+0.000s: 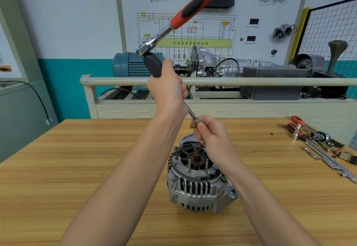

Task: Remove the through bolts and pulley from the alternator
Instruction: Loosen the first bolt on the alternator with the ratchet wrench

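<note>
A silver alternator (199, 180) stands on the wooden table (77, 158) with its shaft end (197, 152) up and no pulley on it. Several through bolts (189, 165) stick up from its top face. My left hand (168, 89) grips the dark handle of a driver (153, 66), raised above the alternator. A red and black ratchet (185, 14) is fixed to the top of that handle and points up to the right. The driver's thin shaft (191, 112) slants down to a small socket (196, 120). My right hand (210, 133) pinches that socket just above the alternator's far rim.
Ratchets, screwdrivers, extension bars and sockets (318, 145) lie scattered at the table's right edge. Behind the table stands a training bench with a rail (231, 81), a blue motor (129, 64) and a gearbox (222, 62). A wire mesh panel (332, 27) is at the back right.
</note>
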`<state>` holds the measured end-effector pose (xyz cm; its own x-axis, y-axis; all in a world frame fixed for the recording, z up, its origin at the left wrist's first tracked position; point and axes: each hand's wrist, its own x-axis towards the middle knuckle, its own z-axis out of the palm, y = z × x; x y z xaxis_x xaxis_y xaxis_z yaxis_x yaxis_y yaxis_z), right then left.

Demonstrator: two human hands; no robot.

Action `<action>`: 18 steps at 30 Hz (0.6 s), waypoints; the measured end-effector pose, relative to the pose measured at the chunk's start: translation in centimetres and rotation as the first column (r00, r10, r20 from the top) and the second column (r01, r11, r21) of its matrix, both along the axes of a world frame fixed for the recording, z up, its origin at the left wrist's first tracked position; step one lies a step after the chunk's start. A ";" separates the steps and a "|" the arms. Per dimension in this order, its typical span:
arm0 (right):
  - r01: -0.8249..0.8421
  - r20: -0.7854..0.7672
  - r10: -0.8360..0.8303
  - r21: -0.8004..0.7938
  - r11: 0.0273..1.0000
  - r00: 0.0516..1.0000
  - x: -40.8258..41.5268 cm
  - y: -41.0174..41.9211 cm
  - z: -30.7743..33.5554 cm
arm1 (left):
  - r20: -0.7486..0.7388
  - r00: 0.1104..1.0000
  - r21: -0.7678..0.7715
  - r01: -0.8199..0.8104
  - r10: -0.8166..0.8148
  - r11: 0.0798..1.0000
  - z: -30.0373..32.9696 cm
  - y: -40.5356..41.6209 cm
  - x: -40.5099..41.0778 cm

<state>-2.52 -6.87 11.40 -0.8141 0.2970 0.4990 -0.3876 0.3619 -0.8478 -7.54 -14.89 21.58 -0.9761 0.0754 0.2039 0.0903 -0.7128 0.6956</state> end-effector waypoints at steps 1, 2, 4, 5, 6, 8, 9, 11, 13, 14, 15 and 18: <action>0.028 0.006 -0.029 0.038 0.999 1.000 0.0 -0.1 -0.1 | 0.010 1.000 -0.011 -0.017 0.017 1.000 0.0 0.1 0.0; 0.047 0.014 -0.048 0.059 0.997 0.999 -0.1 -0.2 -0.2 | 0.023 0.999 -0.021 -0.032 0.033 0.999 -0.1 0.1 0.0; 0.047 0.024 -0.048 0.048 0.998 0.999 -0.1 -0.3 -0.2 | 0.044 0.998 -0.024 -0.046 0.047 0.999 -0.2 0.3 0.0; 0.038 0.026 -0.039 0.041 0.998 0.999 -0.1 -0.3 -0.2 | 0.050 0.998 -0.021 -0.047 0.048 0.999 -0.4 0.3 0.0; 0.032 0.032 -0.033 0.049 0.998 0.999 -0.1 -0.3 -0.2 | 0.049 0.998 -0.024 -0.049 0.050 0.998 -0.4 0.3 0.0; 0.031 0.056 -0.036 0.095 0.995 0.998 0.0 -0.2 -0.1 | 0.033 0.998 -0.054 -0.051 0.053 0.997 -0.6 0.3 -0.1; 0.027 0.063 -0.034 0.108 0.994 0.997 0.0 -0.2 0.0 | 0.024 0.998 -0.066 -0.048 0.050 0.997 -0.6 0.3 -0.1; 0.007 0.073 -0.014 0.096 0.995 0.997 0.1 -0.1 0.2 | 0.016 0.999 -0.063 -0.040 0.041 0.997 -0.7 0.3 0.0; -0.007 0.077 0.001 0.076 0.997 0.997 0.1 -0.1 0.4 | 0.007 0.999 -0.046 -0.032 0.032 0.998 -0.7 0.3 0.1; -0.002 0.077 -0.004 0.077 0.997 0.997 0.0 -0.1 0.5 | -0.002 1.000 -0.043 -0.023 0.023 0.999 -0.6 0.2 0.2; 0.008 0.077 -0.014 0.085 0.996 0.997 0.0 -0.2 0.5 | -0.012 1.000 -0.044 -0.013 0.013 0.999 -0.6 0.2 0.3; 0.062 0.039 -0.067 0.113 0.992 0.997 -0.1 -0.4 0.6 | -0.040 0.999 -0.045 0.015 -0.017 0.999 -0.3 0.2 0.4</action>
<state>-2.60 -7.26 11.98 -0.8163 0.2943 0.4971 -0.3248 0.4778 -0.8162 -7.12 -14.70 21.24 -0.9658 0.1008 0.2389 0.1075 -0.6826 0.7229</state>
